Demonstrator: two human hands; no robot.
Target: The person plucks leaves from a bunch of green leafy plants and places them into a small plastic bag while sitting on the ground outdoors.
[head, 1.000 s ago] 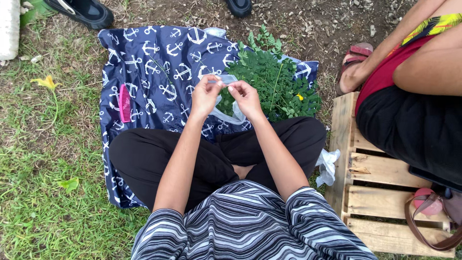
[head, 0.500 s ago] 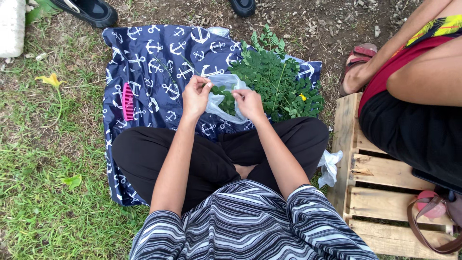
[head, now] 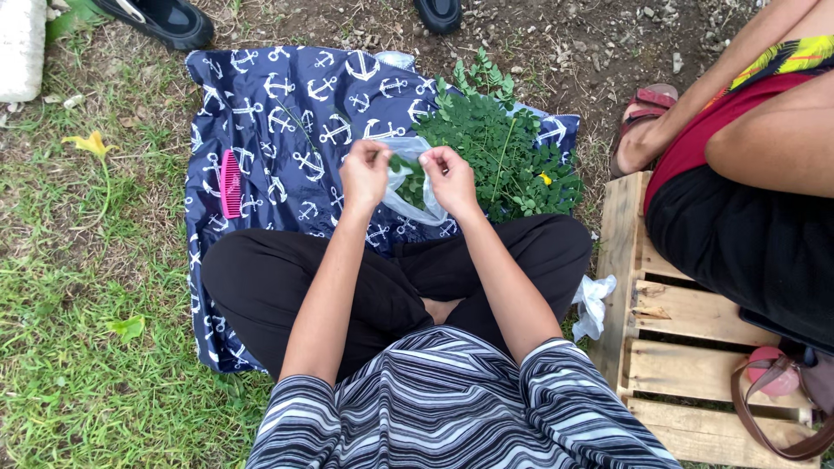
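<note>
A patchy lawn (head: 78,287) gives way to bare, stony earth at the top of the view; on it lies a navy cloth (head: 261,113) printed with white anchors, and the person sits cross-legged in black trousers on the cloth's near half, a striped top filling the bottom of the view; to the right stands a wooden pallet (head: 678,313), carrying another person in black shorts and a red top, whose sandalled foot (head: 638,122) rests on the earth just beyond the pallet's far end; a heap of small-leaved green sprigs (head: 504,148) covers the cloth's far right corner, with one yellow bit among the leaves; a clear plastic bag (head: 415,187) with green leaves inside is held above the cloth's middle, just beside the heap's left edge; the left hand (head: 365,174) pinches the bag's upper rim on the left, grip clenched on the plastic, and the right hand (head: 450,178) pinches the rim on the right in the same way, the two hands close together with the bag's mouth between them; a crumpled white plastic bag (head: 593,304) lies between the person's right knee and the pallet; a brown strap and a pink round thing (head: 769,369) sit on the pallet's near right corner; two dark shoes (head: 156,19) show beyond the cloth's far edge; a pink comb (head: 230,182) lies near the cloth's left edge; a yellow flower (head: 91,143) lies on the grass further left.
</note>
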